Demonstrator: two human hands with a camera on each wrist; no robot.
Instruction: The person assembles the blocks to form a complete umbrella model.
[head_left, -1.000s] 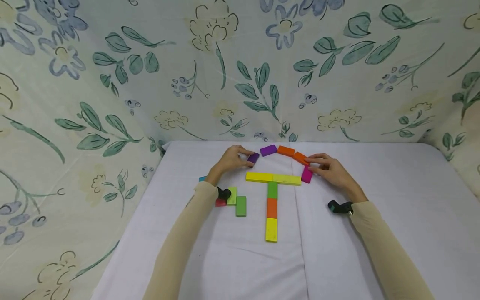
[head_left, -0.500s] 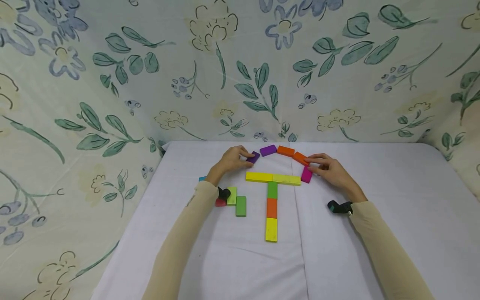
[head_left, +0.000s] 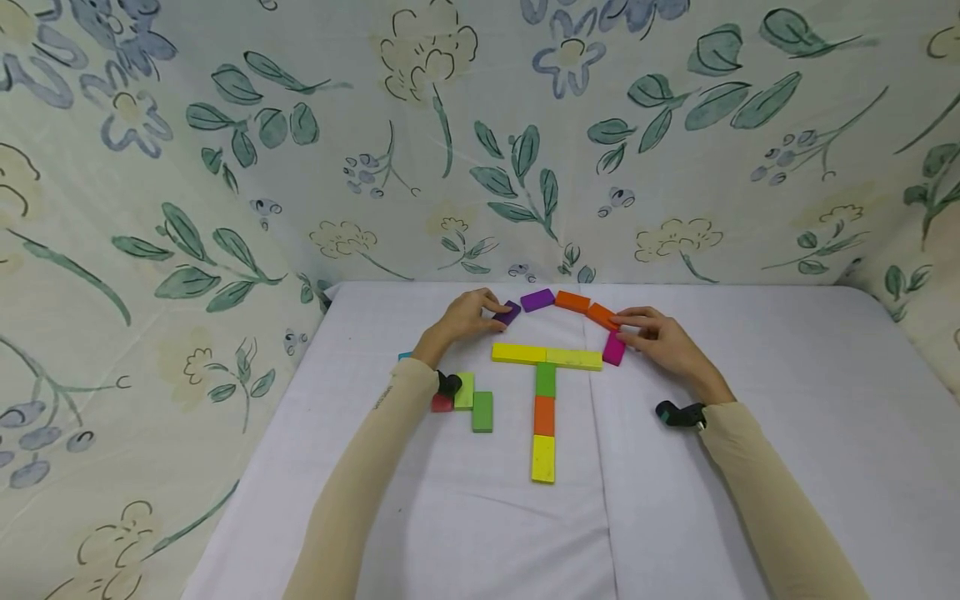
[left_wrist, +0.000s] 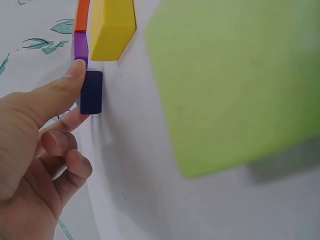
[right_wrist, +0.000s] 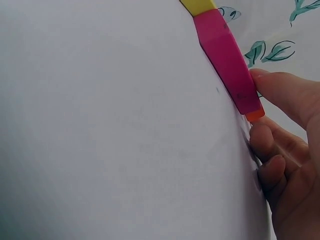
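My left hand (head_left: 467, 315) pinches a dark purple block (head_left: 510, 312) between thumb and fingers at the left end of a curved row. In the left wrist view this block (left_wrist: 92, 92) looks nearly black, right beside a lighter purple block (left_wrist: 80, 48). My right hand (head_left: 660, 337) is at the other end of the curve, its thumb on a magenta block (head_left: 613, 348) and its index finger by an orange block (head_left: 602, 316). The right wrist view shows the thumb against the magenta block (right_wrist: 226, 62), with the other fingers curled near its far end.
Below the curve, two yellow blocks (head_left: 519, 353) form a crossbar over a stem of green, orange and yellow blocks (head_left: 543, 458). Light green (head_left: 465, 392), green (head_left: 482, 412) and red (head_left: 442, 403) blocks lie near my left forearm. A floral cloth (head_left: 480, 167) hangs behind the white table (head_left: 675, 517).
The dark purple block has turned slightly, its far end swinging toward the lighter purple block, with my left hand moving a little along. My right hand stays in place.
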